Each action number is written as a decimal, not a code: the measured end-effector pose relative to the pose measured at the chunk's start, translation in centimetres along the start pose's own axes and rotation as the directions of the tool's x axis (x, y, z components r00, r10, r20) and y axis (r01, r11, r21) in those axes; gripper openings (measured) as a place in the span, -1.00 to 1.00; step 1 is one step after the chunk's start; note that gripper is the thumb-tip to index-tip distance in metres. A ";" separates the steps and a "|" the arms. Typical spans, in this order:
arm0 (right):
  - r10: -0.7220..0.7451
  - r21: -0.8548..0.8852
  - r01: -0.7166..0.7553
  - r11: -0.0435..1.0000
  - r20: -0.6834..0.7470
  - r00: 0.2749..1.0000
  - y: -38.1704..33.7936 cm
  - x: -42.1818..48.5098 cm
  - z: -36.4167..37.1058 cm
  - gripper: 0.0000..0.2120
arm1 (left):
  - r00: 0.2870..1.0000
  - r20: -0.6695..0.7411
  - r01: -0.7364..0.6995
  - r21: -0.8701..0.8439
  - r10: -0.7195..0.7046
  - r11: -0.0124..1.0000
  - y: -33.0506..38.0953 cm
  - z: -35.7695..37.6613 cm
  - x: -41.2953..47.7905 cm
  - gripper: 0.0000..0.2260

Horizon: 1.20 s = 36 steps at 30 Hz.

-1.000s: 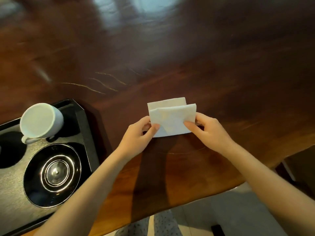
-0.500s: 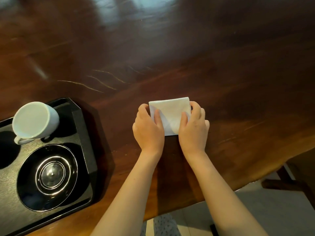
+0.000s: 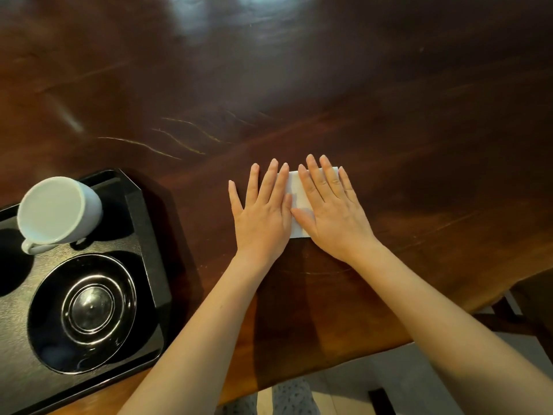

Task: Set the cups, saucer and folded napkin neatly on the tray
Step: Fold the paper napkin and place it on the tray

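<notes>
The dark wooden desk (image 3: 359, 100) takes up nearly everything in sight, glossy enough to throw back window light at its far side. At its near left corner sits a black tray (image 3: 149, 223), cut off by the frame's left edge, so how much more it carries cannot be told. On it lies a black saucer (image 3: 54, 333) with shiny concentric rings, and behind that a white cup (image 3: 59, 211), handle toward the viewer; only this one cup shows. Well to the right of the tray, both arms reach in. The left hand (image 3: 263, 217) and the right hand (image 3: 332, 214) lie flat, fingers spread and straight, palms down on the white napkin (image 3: 296, 190), gripping nothing and pressing it against the wood. That looks like creasing a fold flat so it will hold its shape before going onto the tray. The hands cover most of the napkin, so only a strip between them and one far corner show; how many layers it has is hidden.
</notes>
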State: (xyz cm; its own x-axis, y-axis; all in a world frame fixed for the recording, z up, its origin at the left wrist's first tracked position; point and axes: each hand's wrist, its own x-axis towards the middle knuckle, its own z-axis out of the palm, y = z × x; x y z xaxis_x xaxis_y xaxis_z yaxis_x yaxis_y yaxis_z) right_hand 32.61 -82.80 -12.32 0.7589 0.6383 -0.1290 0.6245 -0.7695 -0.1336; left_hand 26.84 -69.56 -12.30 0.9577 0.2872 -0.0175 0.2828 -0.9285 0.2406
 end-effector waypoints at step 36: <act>0.572 0.765 -0.357 0.536 -0.017 0.820 1.6 -1.1 -2.8 -0.48 | 0.915 0.403 0.320 -0.714 -0.008 0.623 2.5 -5.1 5.0 -0.78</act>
State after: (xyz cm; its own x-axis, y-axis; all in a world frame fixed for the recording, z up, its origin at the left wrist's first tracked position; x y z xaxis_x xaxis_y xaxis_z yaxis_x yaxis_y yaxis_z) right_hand 33.27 -84.76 -9.68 0.9828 0.0832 -0.1650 -0.0777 -0.6243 -0.7773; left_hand 32.10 -69.25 -6.82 0.8955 0.1757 -0.4088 0.4447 -0.3184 0.8372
